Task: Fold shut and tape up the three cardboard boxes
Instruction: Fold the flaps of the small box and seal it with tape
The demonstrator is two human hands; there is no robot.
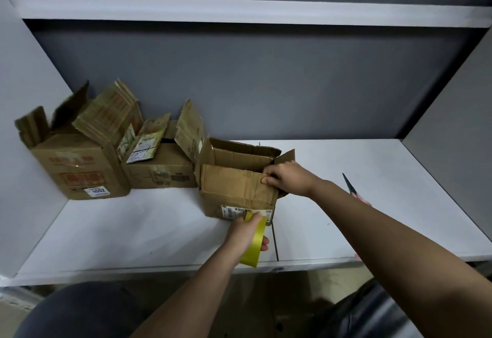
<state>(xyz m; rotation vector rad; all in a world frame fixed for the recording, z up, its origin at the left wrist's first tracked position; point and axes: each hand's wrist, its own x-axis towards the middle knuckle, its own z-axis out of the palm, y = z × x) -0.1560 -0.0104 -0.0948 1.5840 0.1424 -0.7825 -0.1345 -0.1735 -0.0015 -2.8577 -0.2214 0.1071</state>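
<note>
Left hand [246, 234] grips yellow tape [253, 241]; leftmost box [80, 167] label reads "4002" [96, 191].

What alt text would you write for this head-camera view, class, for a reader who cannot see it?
A person's right hand pinches a flap of the nearest cardboard box while the left hand holds yellow tape at its front. Two more open boxes stand left on the white desk; scissors lie right.

Left grip [246, 234] curled, clasping — right grip [288, 178] pinching
</note>
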